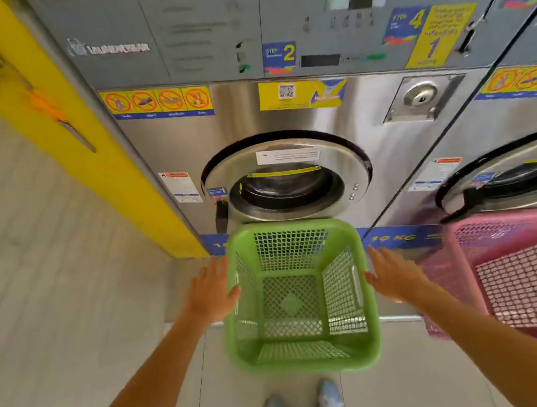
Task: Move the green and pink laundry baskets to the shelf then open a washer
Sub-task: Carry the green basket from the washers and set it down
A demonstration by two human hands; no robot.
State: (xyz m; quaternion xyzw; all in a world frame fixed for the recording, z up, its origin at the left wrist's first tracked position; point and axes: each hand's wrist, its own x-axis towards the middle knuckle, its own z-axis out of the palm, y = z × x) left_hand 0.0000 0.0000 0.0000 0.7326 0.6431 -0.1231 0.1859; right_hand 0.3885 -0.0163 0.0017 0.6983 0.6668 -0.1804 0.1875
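Empty green lattice-walled plastic laundry basket [299, 297], centre frame, on floor before the steel washer door [286, 180]. Left hand [211, 295] and right hand [393, 275] flank it, fingers spread, gripping nothing. Likely light, stiff, slightly flexing — take the side handle slots. Pink plastic basket [525, 274] — lower right.

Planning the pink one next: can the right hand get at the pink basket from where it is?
Probably yes. The right hand is open beside the green basket, and the pink basket sits just to its right with nothing between them.
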